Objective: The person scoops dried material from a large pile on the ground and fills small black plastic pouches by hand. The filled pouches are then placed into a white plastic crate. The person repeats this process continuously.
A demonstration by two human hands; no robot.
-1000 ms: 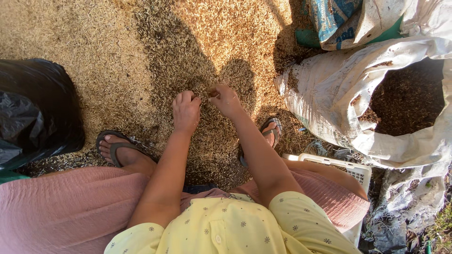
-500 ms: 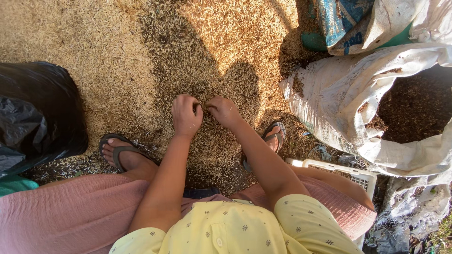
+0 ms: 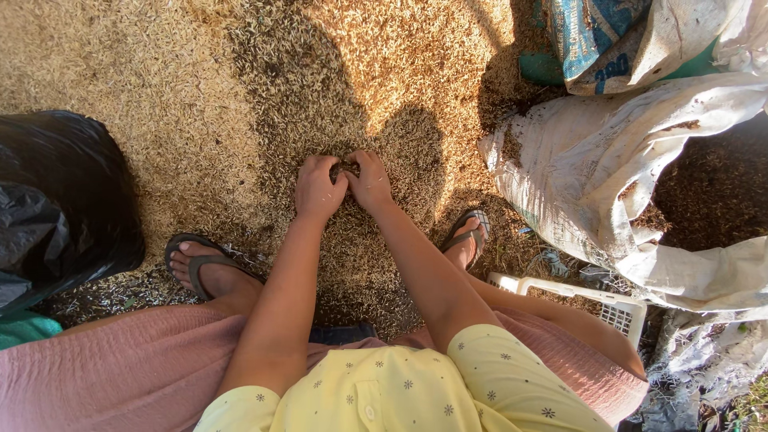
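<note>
Both hands, left hand [image 3: 318,190] and right hand [image 3: 370,182], are cupped together, scooping a clump of loose grain [image 3: 346,169] mid-floor. Light, dry stuff that'll probably slip through fingers, so best scooped from underneath.

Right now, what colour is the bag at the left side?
Black, glossy plastic bag; seen in the head view.
</note>
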